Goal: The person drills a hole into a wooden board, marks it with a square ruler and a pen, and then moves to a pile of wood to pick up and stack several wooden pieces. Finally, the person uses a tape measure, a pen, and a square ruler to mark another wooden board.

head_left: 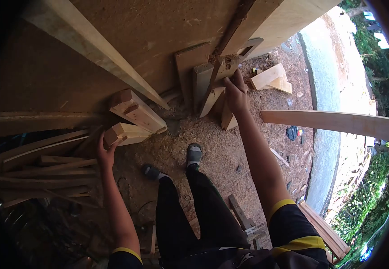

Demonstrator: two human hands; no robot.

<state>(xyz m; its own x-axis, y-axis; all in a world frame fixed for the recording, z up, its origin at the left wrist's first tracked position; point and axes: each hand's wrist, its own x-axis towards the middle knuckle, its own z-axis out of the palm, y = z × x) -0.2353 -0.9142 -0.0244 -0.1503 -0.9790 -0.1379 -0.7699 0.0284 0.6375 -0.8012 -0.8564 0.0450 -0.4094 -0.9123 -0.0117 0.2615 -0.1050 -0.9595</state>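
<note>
My left hand (105, 153) grips the near end of a thick, pale wooden block (134, 133) that stands tilted off the floor. Right beside it, a second thick wooden block (140, 113) with a notched end leans toward the wall. My right hand (236, 95) is closed around a wooden board (226, 66) with a rough, chipped end; the fingers are partly hidden behind it. Around that hand several short boards lean together, among them a greyish board (200, 83) and a wider flat panel (185, 67) against the wall.
A long beam (100, 49) slants down the brown wall (158, 31). Stacked strips of wood (46, 172) lie at the left. Wood offcuts (273, 78) rest on the shavings-covered floor (221, 157). A long plank (329, 122) juts in from the right, over a concrete strip (326, 166).
</note>
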